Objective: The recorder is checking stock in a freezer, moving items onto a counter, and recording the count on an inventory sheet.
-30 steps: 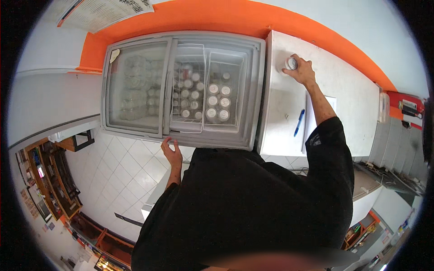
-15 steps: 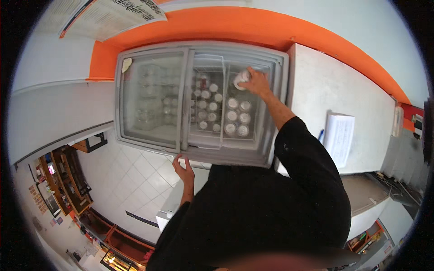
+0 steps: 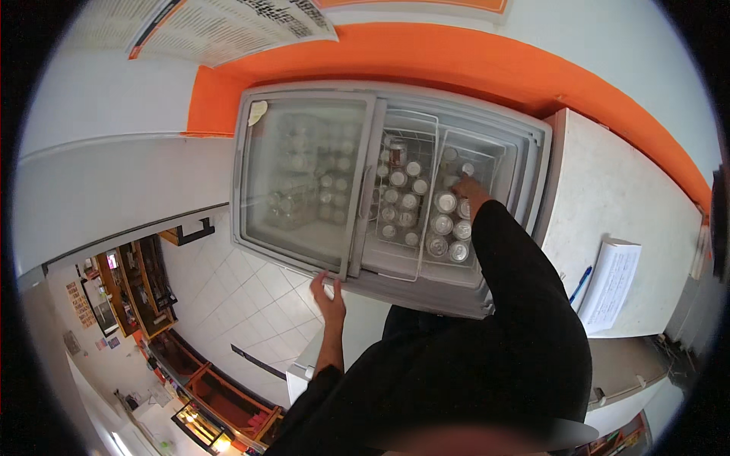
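My right hand (image 3: 473, 190) is down inside the right wire basket (image 3: 494, 150) of a chest freezer (image 3: 388, 292). Its fingers are closed around a drink can (image 3: 452, 182), partly covered by the hand. Another pale-topped can (image 3: 468, 169) is right by the fingertips, and one more (image 3: 450, 154) lies just beyond. Nearer to me in that basket, several cans (image 3: 442, 224) stand upright with silvery tops. My left hand (image 3: 330, 301) holds nothing; its fingers are apart, with the fingertips at the freezer's front edge.
A sliding glass lid (image 3: 304, 175) covers the freezer's left half, with cans beneath it. The middle wire basket (image 3: 426, 254) holds more cans. On the white surface (image 3: 616, 182) at right lie a paper pad (image 3: 610, 285) and a blue pen (image 3: 580, 284). Tiled floor (image 3: 258, 304) lies left.
My right hand has gone from above the basket, where it held pale cans, down among the cans inside. The freezer appears farther right in view. My left hand stays by its front edge.
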